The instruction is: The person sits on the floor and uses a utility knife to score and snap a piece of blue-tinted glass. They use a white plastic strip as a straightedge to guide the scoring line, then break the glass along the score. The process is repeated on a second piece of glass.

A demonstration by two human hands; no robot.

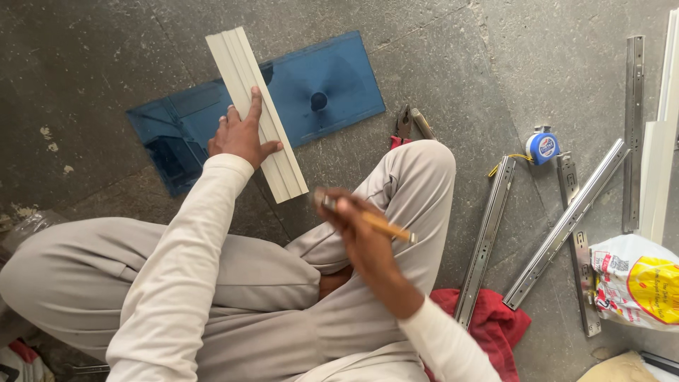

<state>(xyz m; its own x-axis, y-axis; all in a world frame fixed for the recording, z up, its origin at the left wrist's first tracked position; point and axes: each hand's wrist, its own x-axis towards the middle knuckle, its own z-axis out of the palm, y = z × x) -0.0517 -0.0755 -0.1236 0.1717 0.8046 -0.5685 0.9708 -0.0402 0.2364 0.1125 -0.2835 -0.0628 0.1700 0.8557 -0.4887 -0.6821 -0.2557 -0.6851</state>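
Observation:
My left hand [240,134] presses flat on a long cream-white profiled strip [258,113] that lies diagonally across a blue reflective glass pane [332,88] on the floor. My right hand [357,226] hovers over my raised knee, closed around a thin tool with a wooden handle [382,226] and a metal tip. The tool is near the strip's lower end without touching it. I sit cross-legged in light grey trousers.
Pliers [407,124] lie beyond my knee. To the right are several metal drawer slides [562,226], a blue tape measure [543,147], white strips [661,141], a printed plastic bag [636,283] and a red cloth [495,322] on the grey stone floor.

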